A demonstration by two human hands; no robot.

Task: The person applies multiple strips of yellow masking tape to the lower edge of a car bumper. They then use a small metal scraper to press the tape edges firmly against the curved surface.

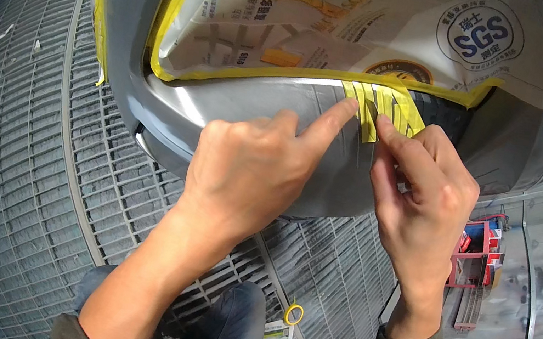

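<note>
I see the left hand (251, 159) angled in from below, index finger stretched onto the yellow tape strips (370, 120), other fingers curled; its thumb is hidden, so I can't tell whether that grip is closed. The right hand (430, 185) bends inward, index tip at the strips, thumb close beneath; I can't tell whether its grip clamps one. The strips lie on a grey curved panel (260, 107), just below a sheet (365, 38) printed with a dark round emblem (481, 34) and orange patches (281, 57)
</note>
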